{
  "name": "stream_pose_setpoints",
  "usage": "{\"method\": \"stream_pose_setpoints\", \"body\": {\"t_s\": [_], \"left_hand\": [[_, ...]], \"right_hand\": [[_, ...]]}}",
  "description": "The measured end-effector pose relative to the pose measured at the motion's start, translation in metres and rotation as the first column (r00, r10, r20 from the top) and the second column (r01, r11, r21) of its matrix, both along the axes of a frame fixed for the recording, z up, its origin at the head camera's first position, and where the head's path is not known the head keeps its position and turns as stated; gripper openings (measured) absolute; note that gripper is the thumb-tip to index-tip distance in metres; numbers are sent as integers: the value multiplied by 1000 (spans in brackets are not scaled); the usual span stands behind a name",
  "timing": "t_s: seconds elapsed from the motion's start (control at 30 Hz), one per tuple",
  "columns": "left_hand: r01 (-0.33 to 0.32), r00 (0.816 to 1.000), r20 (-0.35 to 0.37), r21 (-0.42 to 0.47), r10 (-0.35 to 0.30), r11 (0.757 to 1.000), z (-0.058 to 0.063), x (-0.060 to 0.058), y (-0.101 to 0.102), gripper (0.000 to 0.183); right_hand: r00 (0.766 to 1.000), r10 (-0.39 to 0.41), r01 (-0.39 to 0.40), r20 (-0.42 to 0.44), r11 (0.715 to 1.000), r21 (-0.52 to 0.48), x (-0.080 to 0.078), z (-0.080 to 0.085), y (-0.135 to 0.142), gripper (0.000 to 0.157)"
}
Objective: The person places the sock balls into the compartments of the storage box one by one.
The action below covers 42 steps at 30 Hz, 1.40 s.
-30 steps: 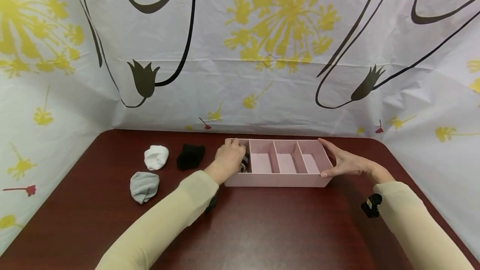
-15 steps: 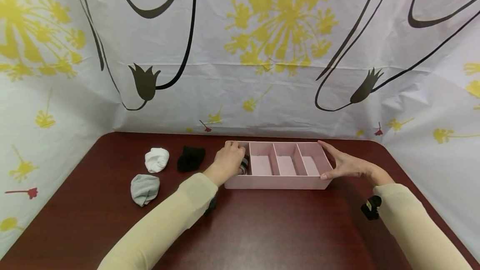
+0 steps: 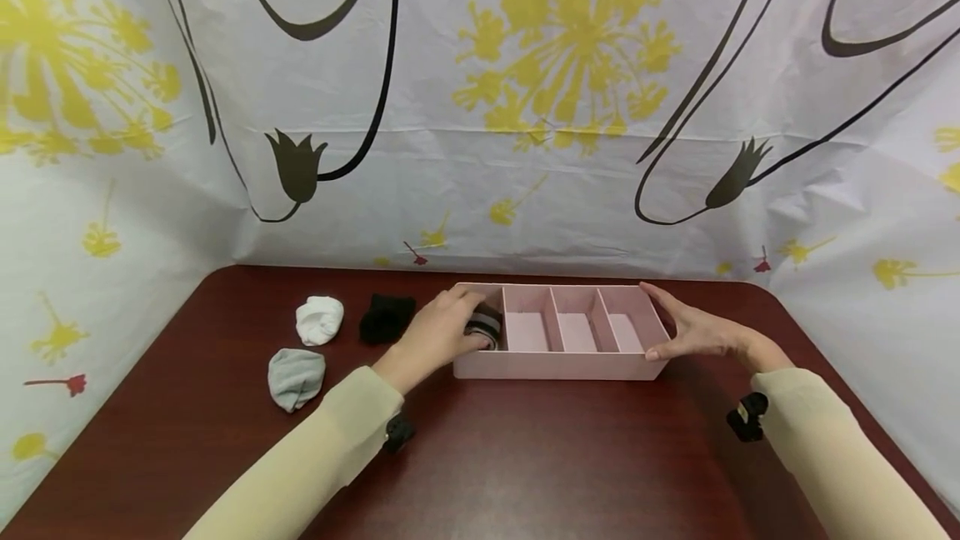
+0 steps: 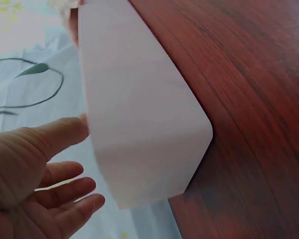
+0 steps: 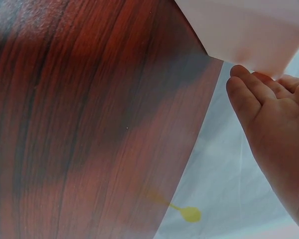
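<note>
A pink divided organizer box (image 3: 562, 367) stands toward the back of the table. In its leftmost compartment lies a rolled grey-and-black striped sock (image 3: 486, 325). My left hand (image 3: 441, 332) is over the box's left end, beside the sock, fingers loose and spread. In the left wrist view its thumb (image 4: 65, 133) reaches the box's rim, the fingers curving in the air. My right hand (image 3: 697, 328) holds the right end of the box, thumb at the near corner and index finger at the far corner. The right wrist view shows its other fingers (image 5: 249, 94) against the box's end.
Left of the box are rolled bundles of cloth: a white one (image 3: 319, 321), a black one (image 3: 386, 318) and a grey one (image 3: 296, 379). The dark red table (image 3: 570, 457) backs onto a patterned cloth (image 3: 450, 215). Black wrist cameras sit on both sleeves.
My left hand has drawn back left from the compartment and its fingers have loosened, so more of the striped sock shows. The right hand and box stay in place.
</note>
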<state>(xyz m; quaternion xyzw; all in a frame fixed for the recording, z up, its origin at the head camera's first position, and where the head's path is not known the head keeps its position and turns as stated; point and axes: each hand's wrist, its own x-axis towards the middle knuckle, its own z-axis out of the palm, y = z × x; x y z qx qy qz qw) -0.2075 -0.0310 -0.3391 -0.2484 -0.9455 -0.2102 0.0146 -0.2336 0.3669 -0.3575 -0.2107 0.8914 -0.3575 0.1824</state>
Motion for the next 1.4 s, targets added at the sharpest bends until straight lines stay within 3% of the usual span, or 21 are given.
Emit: {"method": "stream_pose_setpoints", "body": {"t_s": [0.2,0.43,0.63,0.83,1.03,1.4], "left_hand": [[-27,996,-76,147,39,989,-1,16,-34,55],[-69,978,-180,176,101,982,-8,36,-96,51],[-173,976,-101,180,193,968,-10,50,-141,51],[-262,963,-9,190,268,946,-21,59,-174,54],[-300,953,-3,165,305,940,-32,61,-191,55],[-321,946,-7,111,324,940,-47,57,-197,54]], "right_hand": [[1000,-10,11,-16,999,37,-1,2,2,111],[1000,-6,6,1,1000,25,-4,6,2,111],[1000,-1,1,1,1000,12,-3,3,4,109],[1000,-2,3,22,1000,-12,-1,0,3,110],[1000,1,-1,26,1000,-16,-3,-2,1,110],[999,-16,16,29,1000,4,-2,1,0,110]]}}
